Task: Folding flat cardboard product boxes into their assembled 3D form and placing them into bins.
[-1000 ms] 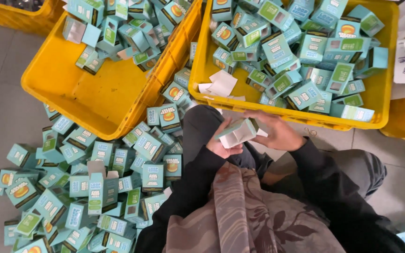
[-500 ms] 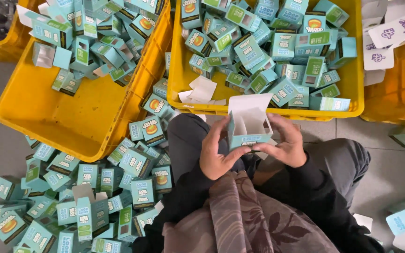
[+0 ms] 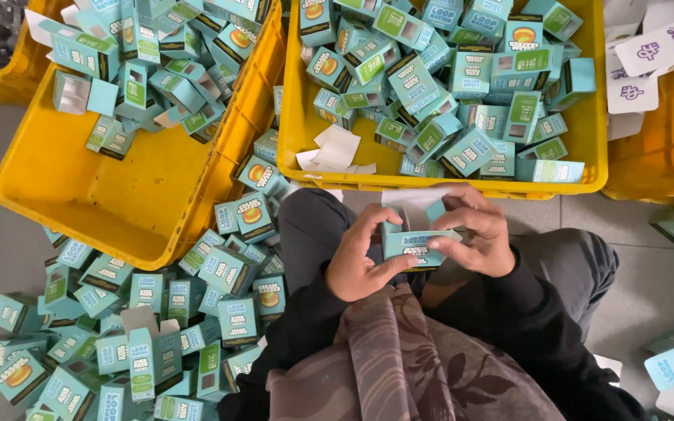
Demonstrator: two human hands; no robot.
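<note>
A small teal carton (image 3: pixel 416 234) with its top flaps open sits between both hands above my lap. My left hand (image 3: pixel 360 259) grips its left side with thumb and fingers. My right hand (image 3: pixel 473 232) holds its right side and top edge, fingers curled over the open flap. The inside of the carton is white; I cannot tell whether anything is in it. Both sleeves are black, and a patterned brown cloth (image 3: pixel 415 359) lies over my chest.
A yellow crate (image 3: pixel 313 156) ahead holds many teal cartons and white paper slips. A second yellow crate (image 3: pixel 118 195) at the left is partly filled. A heap of teal cartons (image 3: pixel 142 312) covers the grey floor at my left. More crates stand at the right.
The carton has been lowered and tilted, so its open top no longer faces the camera. My fingers have moved over the flaps. The view has shifted slightly.
</note>
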